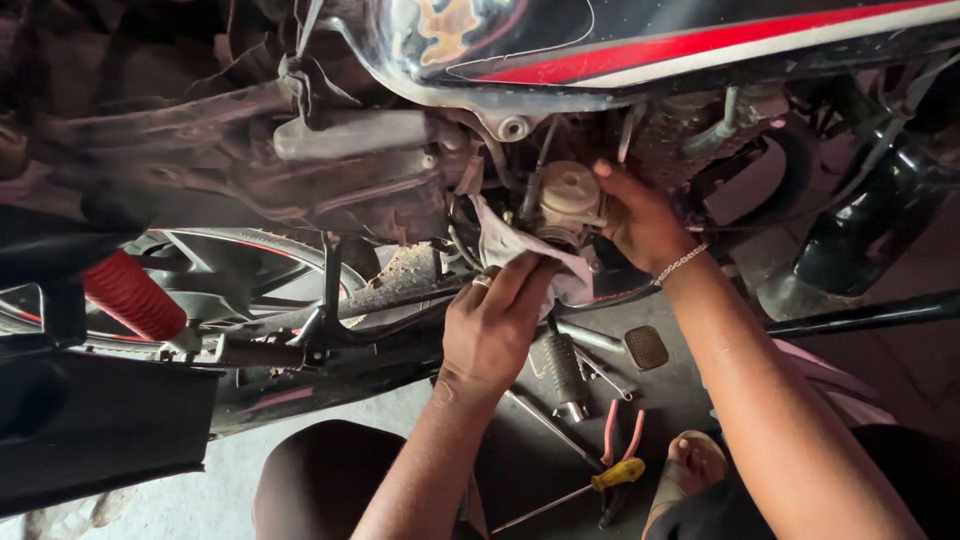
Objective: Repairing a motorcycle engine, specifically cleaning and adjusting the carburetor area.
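A pale, crumpled cloth rag (505, 245), soft and limp, is pressed against the dull metal carburettor with a round beige cap (567, 200) tucked under the glossy black fuel tank with red and white stripes (640, 40) of a motorcycle. The left hand (490, 325), coming up from 6 o'clock, has its fingers closed on the rag's lower edge; being floppy cloth, it looks best taken by a bunched fold, as here. The right hand (640, 220), with a thin silver chain bracelet (680, 263) at the wrist, reaches in from 4 o'clock and cups the carburettor's side at 3 o'clock, fingers curled around it; that part looks rigid, grimy and probably slippery, so a grip on its body, not its hoses, seems wisest. At 9 o'clock lies a red coil shock spring (130, 295) beside the black spoked rear wheel (250, 270). On the grey concrete floor (180, 490), towards 6 o'clock, rest a yellow-handled screwdriver (600, 480) and red-handled pliers (618, 440), close together.
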